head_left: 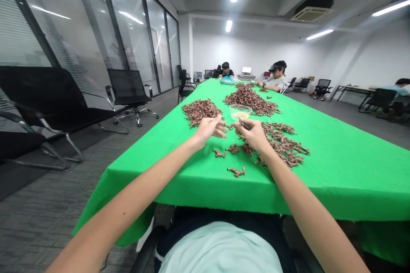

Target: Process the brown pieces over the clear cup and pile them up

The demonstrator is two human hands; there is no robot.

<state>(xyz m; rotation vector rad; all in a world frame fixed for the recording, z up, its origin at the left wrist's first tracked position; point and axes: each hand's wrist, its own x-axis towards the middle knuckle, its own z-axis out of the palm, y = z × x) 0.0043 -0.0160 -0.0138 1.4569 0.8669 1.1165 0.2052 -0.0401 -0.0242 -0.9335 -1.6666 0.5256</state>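
Note:
My right hand (253,133) is closed round a slim dark tool (243,123) that looks like tweezers, tips pointing up and left. My left hand (208,131) faces it across a small gap, fingers stretched out and apart, with nothing visible in it. Just beyond the two hands stands a clear round bowl (241,111) with small pale yellowish bits in it. A heap of small knobbly reddish-brown pieces (285,145) spreads beside and partly behind my right hand. Nearer to me lie a single brown piece (236,172) and another loose piece (219,153).
Beyond my left hand is a second brown heap (201,111); a larger heap (251,100) lies past the bowl. Green cloth (346,158) covers the long table. Two people sit at its far end near a blue bag (227,79). Office chairs (130,89) stand at left.

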